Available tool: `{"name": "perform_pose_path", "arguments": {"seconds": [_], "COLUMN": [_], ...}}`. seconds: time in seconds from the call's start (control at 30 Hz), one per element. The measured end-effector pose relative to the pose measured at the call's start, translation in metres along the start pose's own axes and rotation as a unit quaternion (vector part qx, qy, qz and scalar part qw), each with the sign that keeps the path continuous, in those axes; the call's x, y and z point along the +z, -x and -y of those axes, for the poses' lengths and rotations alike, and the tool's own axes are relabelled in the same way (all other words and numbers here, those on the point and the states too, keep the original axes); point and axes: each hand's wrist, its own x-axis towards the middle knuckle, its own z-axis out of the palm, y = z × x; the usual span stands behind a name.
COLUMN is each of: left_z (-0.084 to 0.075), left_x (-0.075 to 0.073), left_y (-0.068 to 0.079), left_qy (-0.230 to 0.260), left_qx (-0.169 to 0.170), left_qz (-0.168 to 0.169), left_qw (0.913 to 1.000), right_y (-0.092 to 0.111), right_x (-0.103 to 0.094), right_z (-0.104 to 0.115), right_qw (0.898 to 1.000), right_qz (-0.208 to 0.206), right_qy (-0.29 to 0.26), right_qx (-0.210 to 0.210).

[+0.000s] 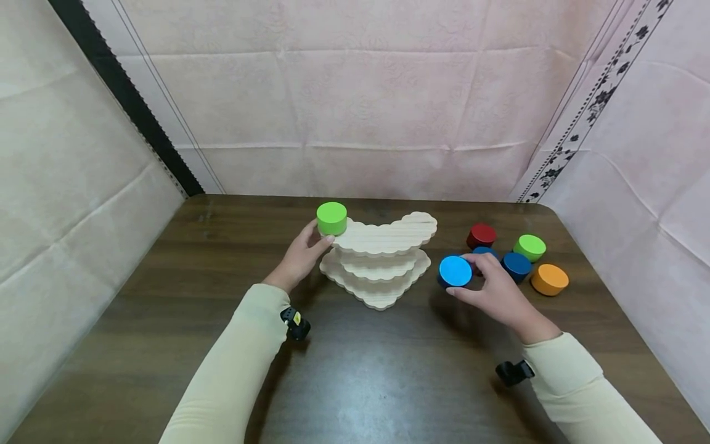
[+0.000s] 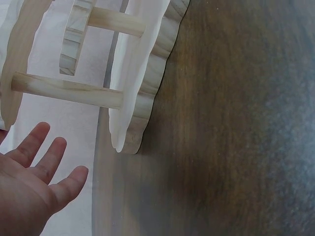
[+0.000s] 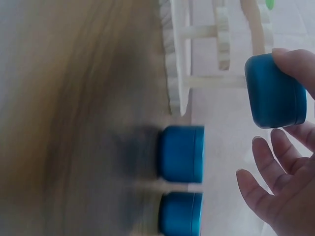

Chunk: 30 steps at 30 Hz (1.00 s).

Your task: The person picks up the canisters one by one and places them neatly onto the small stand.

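A tiered wooden stand [image 1: 383,237] with scalloped shelves stands mid-table; round wooden posts [image 2: 64,91] join its shelves in the left wrist view. On the left end of its top shelf is a round green tin [image 1: 331,219]. My left hand [image 1: 299,256] pinches that tin between thumb and forefinger, its other fingers spread below the shelf. To the right of the stand, my right hand [image 1: 496,293] holds a blue lidded tin [image 1: 455,271] above the table by its sides. In the right wrist view this blue tin [image 3: 275,91] is clasped by the thumb and a finger, the others apart from it.
Beyond my right hand several more tins stand on the brown table [image 1: 360,376]: a red tin [image 1: 481,235], a green tin [image 1: 530,247], an orange tin [image 1: 550,279] and a blue tin [image 1: 516,266]. Another blue one is partly hidden. Pale cloth [image 1: 360,111] hangs behind the table.
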Motion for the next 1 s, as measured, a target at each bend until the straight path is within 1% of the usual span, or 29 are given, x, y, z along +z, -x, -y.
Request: {"name": "perform_pose_path", "arguments": {"seconds": [0.23, 0.53, 0.77, 1.0], "left_z": [0.001, 0.0, -0.001, -0.002], "left_x": [0.001, 0.0, 0.0, 0.0], "left_y": [0.0, 0.0, 0.001, 0.002], "left_qy": [0.01, 0.001, -0.001, -0.001], "left_qx": [-0.005, -0.021, -0.021, -0.022], "left_qz": [0.001, -0.001, 0.0, 0.0], "left_qw": [0.9999, 0.9998, 0.9998, 0.9998], "right_y": [-0.014, -0.027, -0.035, -0.045], "right_x": [0.009, 0.016, 0.019, 0.018], "right_z": [0.017, 0.039, 0.064, 0.085], "right_qw": [1.0, 0.999, 0.998, 0.997], "right_qz": [-0.012, -0.011, -0.02, -0.012], "right_qy": [-0.021, -0.038, -0.038, -0.055], "right_qx": [-0.015, -0.026, -0.049, -0.054]}}
